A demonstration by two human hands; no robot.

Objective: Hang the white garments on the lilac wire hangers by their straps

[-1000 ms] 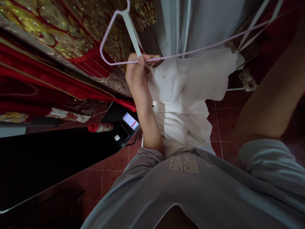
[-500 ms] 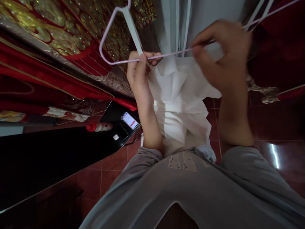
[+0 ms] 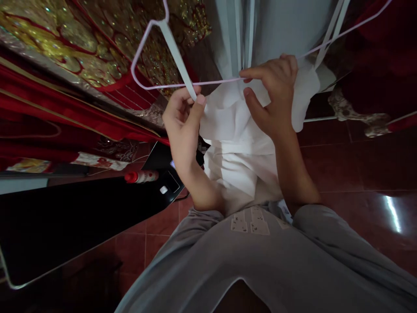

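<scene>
A pale pink clothes hanger (image 3: 217,81) spans the upper view, tilted up toward the right. My left hand (image 3: 185,126) pinches the lower end of a white strap (image 3: 176,54) between thumb and fingers; the strap loops over the hanger's left part. On the hanger's lower bar rests the index finger of my right hand (image 3: 275,98), its thumb standing apart below. Beneath both hands hangs a white ruffled garment (image 3: 241,152), gathered in folds. Another white strap (image 3: 332,32) crosses the hanger's right side.
Red and gold sequined garments (image 3: 84,48) hang at left, dark red ones (image 3: 378,65) at right. A black table (image 3: 81,213) at lower left bears a red-capped bottle (image 3: 143,176), a dark phone (image 3: 171,181) and a small white case (image 3: 163,190). The red tiled floor (image 3: 342,165) shows below.
My right hand has moved left and down along the hanger, its thumb and index finger now apart. My left hand has shifted slightly down and left, drawing on the strap's end.
</scene>
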